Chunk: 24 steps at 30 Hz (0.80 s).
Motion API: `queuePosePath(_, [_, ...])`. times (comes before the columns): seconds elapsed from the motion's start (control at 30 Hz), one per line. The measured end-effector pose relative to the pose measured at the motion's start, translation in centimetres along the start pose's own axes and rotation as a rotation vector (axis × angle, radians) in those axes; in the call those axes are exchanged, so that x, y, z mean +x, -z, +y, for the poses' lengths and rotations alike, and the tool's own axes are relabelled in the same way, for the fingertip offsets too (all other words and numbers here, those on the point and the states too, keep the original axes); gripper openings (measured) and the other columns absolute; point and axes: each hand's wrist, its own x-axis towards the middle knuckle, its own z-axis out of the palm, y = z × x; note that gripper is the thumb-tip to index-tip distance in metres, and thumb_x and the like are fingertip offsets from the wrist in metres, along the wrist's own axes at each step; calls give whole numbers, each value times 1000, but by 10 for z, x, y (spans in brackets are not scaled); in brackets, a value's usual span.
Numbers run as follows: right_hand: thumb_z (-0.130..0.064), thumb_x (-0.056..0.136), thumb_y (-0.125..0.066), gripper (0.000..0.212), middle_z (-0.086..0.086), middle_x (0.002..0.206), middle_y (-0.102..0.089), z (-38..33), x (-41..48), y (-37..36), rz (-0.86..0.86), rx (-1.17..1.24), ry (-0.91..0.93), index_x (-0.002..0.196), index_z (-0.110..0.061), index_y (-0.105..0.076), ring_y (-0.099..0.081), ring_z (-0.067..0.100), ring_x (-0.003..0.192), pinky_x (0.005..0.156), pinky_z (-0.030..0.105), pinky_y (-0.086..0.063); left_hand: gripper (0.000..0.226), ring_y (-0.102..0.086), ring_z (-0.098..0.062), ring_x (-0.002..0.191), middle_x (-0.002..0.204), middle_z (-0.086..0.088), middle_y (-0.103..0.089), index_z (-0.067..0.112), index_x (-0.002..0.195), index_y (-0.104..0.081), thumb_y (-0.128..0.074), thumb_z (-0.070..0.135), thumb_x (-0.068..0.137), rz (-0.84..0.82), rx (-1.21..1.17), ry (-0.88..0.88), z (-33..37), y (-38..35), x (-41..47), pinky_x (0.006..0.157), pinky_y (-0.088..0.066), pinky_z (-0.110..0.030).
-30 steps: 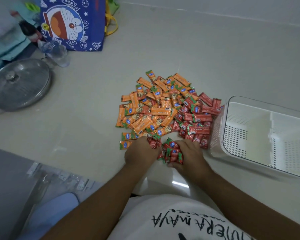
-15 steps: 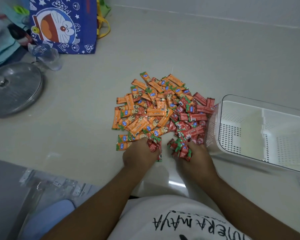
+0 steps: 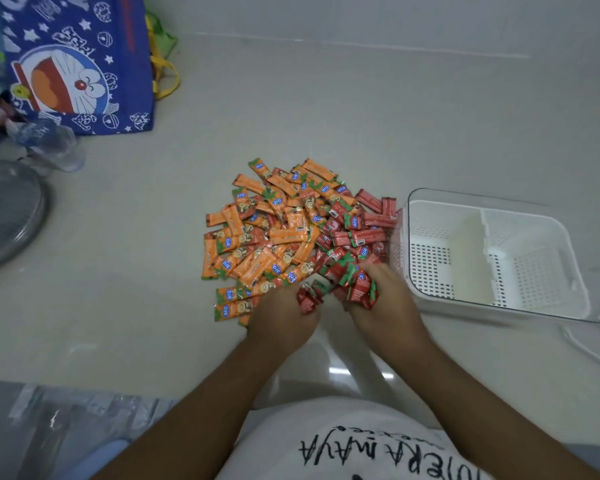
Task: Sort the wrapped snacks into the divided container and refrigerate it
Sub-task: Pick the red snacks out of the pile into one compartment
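Two hands: near edge of snack pile [image 3: 267,237].
L hand [image 3: 281,318]: curled round few red packs [image 3: 307,298].
R hand [image 3: 387,306]: grips red bunch [image 3: 355,284].
Wrappers [image 3: 228,242]: "aro" logo; orange left, red right.
Container [image 3: 496,206]: white, divided, just right of pile.
Shirt [image 3: 361,445]: "MAYA" legible.

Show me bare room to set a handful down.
Bare surface lies between the snacks and the pot lid, and beyond the snacks toward the wall. The container is empty. Crowded: snacks against the container; left hand and right hand grip some.
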Motion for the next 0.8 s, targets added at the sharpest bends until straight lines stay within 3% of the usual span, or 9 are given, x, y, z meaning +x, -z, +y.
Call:
queuePosePath(0.1, [-25,78,-81,28,-19,95,-56,-22,0,20,24,59,50,99,-35,-65,-53,-9,92,73,3,-36,20,-59,-20,73,76,3,-58,17,77,-62,-70,34,83,55,-159,-48,14,21,3,62,-50,-37])
queuePosePath(0.2, [-29,76,-79,33,-19,98,-62,-40,1,49,131,153,23,95,-49,-61,-58,-6,94,75,6,-42,23,-62,-9,57,66,10,-66,25,84,-63,-64,47,79,88,-341,-25,45,41,8,53,-51,-30])
queuePosePath(0.3, [-28,77,-77,27,-17,91,-70,-41,7,80,271,302,-49,99,-39,-66,-66,-3,82,68,10,-48,16,-56,-2,48,67,14,-67,29,92,-62,-65,42,84,97,-473,-109,82,51,12,50,-44,-24])
queuePosePath(0.4, [-30,81,-78,23,-23,77,-69,-26,22,105,339,213,-152,98,-38,-65,-63,-8,66,57,10,-44,15,-63,-13,52,75,6,-70,29,99,-59,-66,37,88,100,-482,-185,117,53,18,54,-53,-34])
queuePosePath(0.5, [-32,82,-74,20,-20,78,-68,-2,36,116,312,6,-268,93,-43,-61,-63,-3,71,58,19,-42,18,-67,-20,59,77,2,-71,26,100,-59,-65,38,87,104,-445,-217,142,49,25,63,-58,-42])
queuePosePath(0.63, [-25,79,-69,31,-9,82,-61,28,50,110,154,-274,-302,108,-32,-62,-59,19,76,65,31,-46,15,-65,1,64,78,14,-70,30,94,-58,-68,39,86,125,-416,-259,158,38,30,64,-55,-28])
queuePosePath(0.8, [-31,76,-68,32,1,89,-61,45,57,96,-109,-504,-352,104,-23,-55,-63,29,86,68,35,-51,15,-67,1,65,79,16,-70,34,97,-58,-67,39,87,102,-385,-281,161,27,27,58,-50,-24])
